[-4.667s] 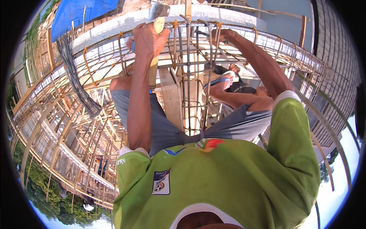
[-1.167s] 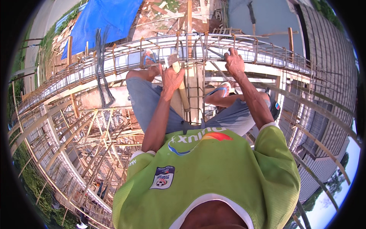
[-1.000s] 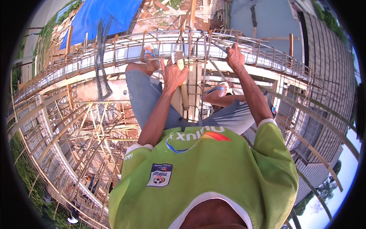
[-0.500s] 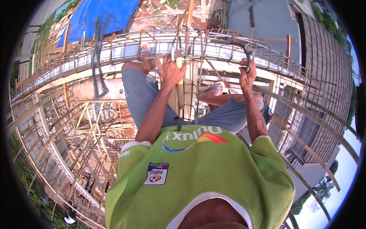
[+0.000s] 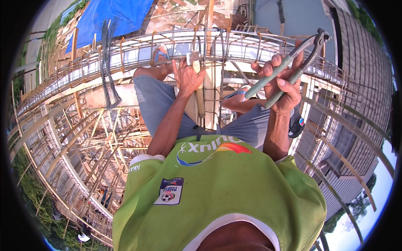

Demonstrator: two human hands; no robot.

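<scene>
Green-coated handles mark the pincers (image 5: 269,78) in the person's right hand (image 5: 285,88), whose fingers curl around both handles and hold them spread apart, with the thumb lying along the nearer one. The metal end points up and to the right, above the reinforcing cage; whether its jaws are parted is too small to tell. The left hand (image 5: 188,77) lies across the wooden handle of a hammer (image 5: 200,102), just below its grey head, with the fingers reaching up beside the head toward the cage; how tightly they close on the handle cannot be told. The hammer stands nearly upright in front of the seated person, its head at the steel bars and its handle end hanging down. The steel cage (image 5: 122,54), with its reddish stirrups, runs from left to right in front of the body. A bundle of dark wires (image 5: 109,79) hangs over it on the left, and a blue tarpaulin (image 5: 115,19) lies beyond. Grey shorts (image 5: 155,102) and a green shirt (image 5: 226,180) clothe the person, whose sandalled feet rest near the cage.
</scene>
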